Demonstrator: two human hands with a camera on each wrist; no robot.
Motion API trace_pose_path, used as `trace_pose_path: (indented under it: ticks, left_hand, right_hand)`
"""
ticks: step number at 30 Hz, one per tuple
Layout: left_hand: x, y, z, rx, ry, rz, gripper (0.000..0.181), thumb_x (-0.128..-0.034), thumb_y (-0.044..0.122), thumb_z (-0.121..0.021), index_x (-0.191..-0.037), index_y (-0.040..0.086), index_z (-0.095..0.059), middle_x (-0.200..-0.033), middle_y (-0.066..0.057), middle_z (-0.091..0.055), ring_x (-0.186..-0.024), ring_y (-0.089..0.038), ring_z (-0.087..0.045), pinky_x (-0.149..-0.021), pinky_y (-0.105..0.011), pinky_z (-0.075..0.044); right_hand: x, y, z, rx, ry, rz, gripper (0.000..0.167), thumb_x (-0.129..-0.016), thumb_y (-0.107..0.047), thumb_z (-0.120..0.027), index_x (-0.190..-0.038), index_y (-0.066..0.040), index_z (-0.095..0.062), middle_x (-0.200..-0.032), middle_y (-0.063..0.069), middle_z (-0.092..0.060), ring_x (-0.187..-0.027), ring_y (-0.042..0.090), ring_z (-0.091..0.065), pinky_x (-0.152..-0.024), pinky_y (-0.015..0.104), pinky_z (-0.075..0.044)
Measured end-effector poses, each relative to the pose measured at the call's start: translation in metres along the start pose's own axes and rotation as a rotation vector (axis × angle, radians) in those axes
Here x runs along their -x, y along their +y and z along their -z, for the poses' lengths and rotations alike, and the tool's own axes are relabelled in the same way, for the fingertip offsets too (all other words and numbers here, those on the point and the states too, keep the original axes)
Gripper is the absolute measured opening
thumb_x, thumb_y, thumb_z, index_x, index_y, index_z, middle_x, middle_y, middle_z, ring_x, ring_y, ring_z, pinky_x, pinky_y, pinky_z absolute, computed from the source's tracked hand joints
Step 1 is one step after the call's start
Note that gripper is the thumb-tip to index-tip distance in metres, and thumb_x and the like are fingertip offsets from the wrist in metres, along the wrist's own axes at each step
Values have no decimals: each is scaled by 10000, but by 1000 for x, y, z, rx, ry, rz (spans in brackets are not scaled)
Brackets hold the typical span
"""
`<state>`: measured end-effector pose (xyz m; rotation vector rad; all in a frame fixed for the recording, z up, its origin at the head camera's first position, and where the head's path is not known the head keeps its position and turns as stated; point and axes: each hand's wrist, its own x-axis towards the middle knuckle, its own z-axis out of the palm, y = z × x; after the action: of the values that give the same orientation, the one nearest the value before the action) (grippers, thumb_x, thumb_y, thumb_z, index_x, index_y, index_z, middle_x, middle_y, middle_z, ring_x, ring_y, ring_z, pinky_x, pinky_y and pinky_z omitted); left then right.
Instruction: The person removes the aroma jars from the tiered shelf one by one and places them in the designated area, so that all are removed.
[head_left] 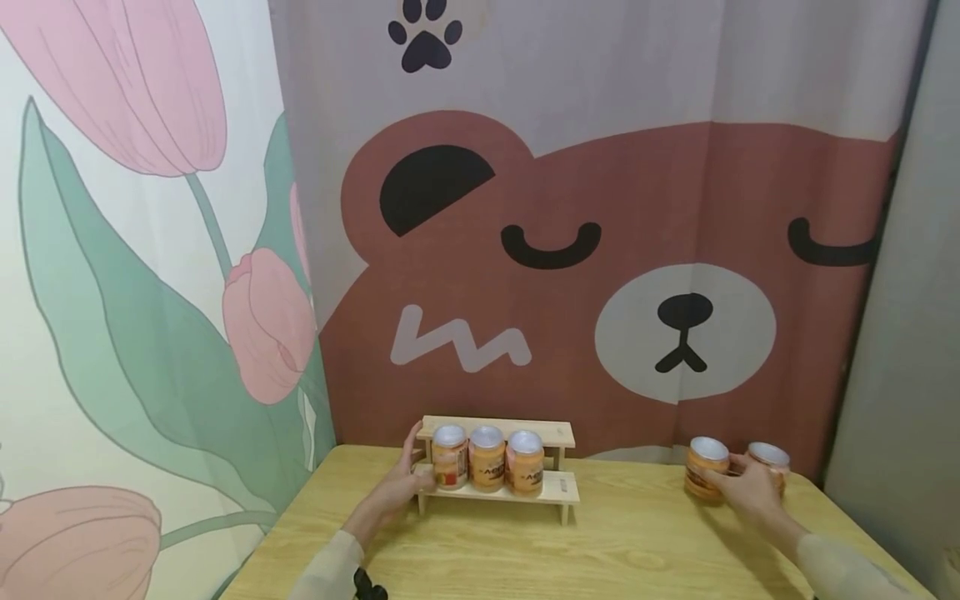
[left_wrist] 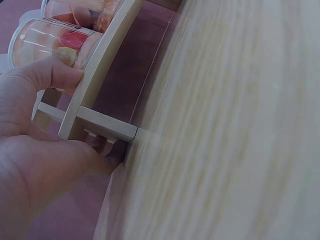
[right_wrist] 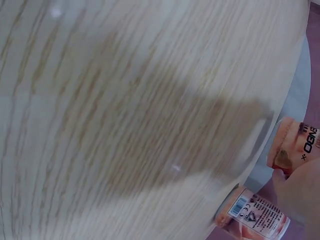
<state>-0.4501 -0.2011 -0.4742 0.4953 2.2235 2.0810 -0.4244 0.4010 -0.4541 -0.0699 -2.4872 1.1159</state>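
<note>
A two-tier wooden rack (head_left: 558,490) stands on the table with three orange-labelled cans (head_left: 487,460) in a row on its lower tier. My left hand (head_left: 393,487) grips the rack's left end. In the left wrist view, the thumb of my left hand (left_wrist: 45,145) lies at the tier's edge beside the nearest can (left_wrist: 55,42), the fingers partly hidden behind the frame. At the right, my right hand (head_left: 757,500) holds the left can (head_left: 705,482) of an upright pair; the other can (head_left: 771,456) stands just behind the hand. The right wrist view shows the thumb against the held can (right_wrist: 295,145).
The light wooden table (head_left: 630,542) has its back edge against a curtain (head_left: 637,183) with a bear print. A tulip-print curtain (head_left: 150,333) hangs at the left, and a grey surface (head_left: 907,333) rises at the right. A small black object (head_left: 369,585) is beside the left sleeve.
</note>
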Motion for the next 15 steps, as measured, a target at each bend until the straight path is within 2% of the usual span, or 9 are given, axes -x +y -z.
trace_pose_path:
  ticks: [5,10,12,15]
  left_hand:
    - [-1,-1,0,5,0,-4,1207,-763,-77,-672,-1620,398,32,-1617,-320,12,-1467,-528,0,-1049,-748,-147]
    - [-1,0,0,7,5,4,1215,-756,-76,-675,-1619,406,31,-1620,-314,13,-1467,-530,10,-1052,-751,-131]
    - [-1,0,0,8,6,6,1219,-754,-78,-676,-1620,407,32,-1621,-313,17,-1467,-531,7,-1051,-751,-133]
    - [-2,0,0,0,8,-4,1224,-748,-88,-676,-1623,393,33,-1624,-285,25,-1470,-510,-27,-1049,-716,-205]
  right_hand:
    - [-1,4,1,5,29,8,825,-881,-312,-802,-1337,271,-437,-1266,415,-552,-1163,510,-561,-815,364,-487]
    - [-1,7,1,13,57,1,752,-863,-281,-817,-1291,250,-503,-1207,398,-596,-1104,474,-590,-749,296,-478]
    - [-1,8,2,16,61,-4,740,-863,-280,-814,-1282,248,-510,-1199,398,-597,-1098,477,-586,-776,339,-491]
    - [0,10,2,9,44,-22,766,-877,-294,-799,-1307,254,-479,-1252,421,-552,-1142,504,-549,-864,451,-483]
